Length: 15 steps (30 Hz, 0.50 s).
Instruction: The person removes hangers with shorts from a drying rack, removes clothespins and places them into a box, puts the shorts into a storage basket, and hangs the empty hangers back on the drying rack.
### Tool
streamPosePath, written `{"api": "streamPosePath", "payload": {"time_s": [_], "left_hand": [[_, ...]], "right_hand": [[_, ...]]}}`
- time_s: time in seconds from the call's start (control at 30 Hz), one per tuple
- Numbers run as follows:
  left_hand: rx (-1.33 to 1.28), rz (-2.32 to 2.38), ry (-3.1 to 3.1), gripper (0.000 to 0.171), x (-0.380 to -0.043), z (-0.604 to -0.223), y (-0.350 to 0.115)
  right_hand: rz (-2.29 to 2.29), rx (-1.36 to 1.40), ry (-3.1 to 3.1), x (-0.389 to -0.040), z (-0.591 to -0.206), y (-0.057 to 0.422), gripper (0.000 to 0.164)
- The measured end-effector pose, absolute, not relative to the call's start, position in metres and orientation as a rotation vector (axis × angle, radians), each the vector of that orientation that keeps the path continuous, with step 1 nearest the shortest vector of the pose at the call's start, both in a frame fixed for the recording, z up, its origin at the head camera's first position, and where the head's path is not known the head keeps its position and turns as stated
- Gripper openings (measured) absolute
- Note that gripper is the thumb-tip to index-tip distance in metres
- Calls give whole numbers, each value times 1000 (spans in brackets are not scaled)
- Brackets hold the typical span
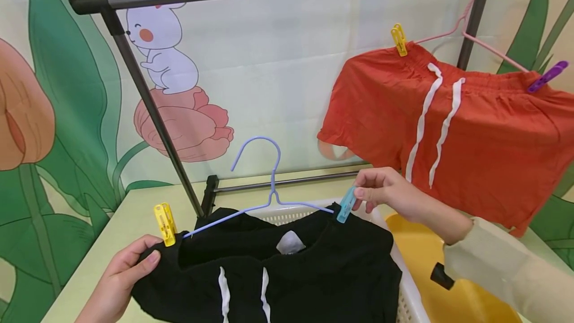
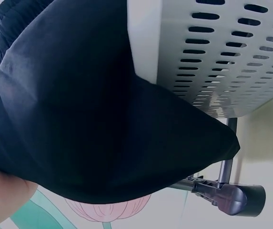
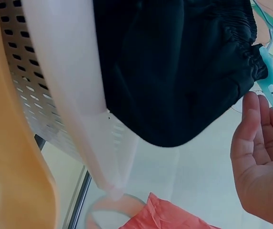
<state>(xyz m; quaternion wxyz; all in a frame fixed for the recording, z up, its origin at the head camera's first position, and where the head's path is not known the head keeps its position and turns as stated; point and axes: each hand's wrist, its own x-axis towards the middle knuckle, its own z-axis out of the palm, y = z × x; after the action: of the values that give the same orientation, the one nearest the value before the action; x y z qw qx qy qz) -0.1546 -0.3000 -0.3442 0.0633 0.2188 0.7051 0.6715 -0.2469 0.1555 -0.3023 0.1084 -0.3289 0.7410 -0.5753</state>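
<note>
Left hand [image 1: 123,273], head view: black shorts [image 1: 332,263] are pinched beside a yellow clip [image 1: 165,223], apparently for steadiness.
Right hand [image 1: 390,193], head view: light-blue clip [image 1: 346,205] is pinched at the hanger's [image 1: 273,178] end, presumably securing cloth to wire.
Black shorts, left wrist view: white basket [image 2: 174,24] is partly hidden by cloth; grip cannot be told.
Light-blue clip, right wrist view: set at the gathered waistband [image 3: 236,21].
</note>
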Motion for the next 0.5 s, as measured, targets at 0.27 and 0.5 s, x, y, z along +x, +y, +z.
{"api": "streamPosePath", "payload": {"time_s": [0.27,0.5], "left_hand": [[586,2025,2169,31,-154,-346,-298],[565,2019,2197,31,-153,-347,-297]], "right_hand": [[-1792,-943,2151,-246,-301,160,12],[-1833,-997,2115,-246,-301,164,14]]}}
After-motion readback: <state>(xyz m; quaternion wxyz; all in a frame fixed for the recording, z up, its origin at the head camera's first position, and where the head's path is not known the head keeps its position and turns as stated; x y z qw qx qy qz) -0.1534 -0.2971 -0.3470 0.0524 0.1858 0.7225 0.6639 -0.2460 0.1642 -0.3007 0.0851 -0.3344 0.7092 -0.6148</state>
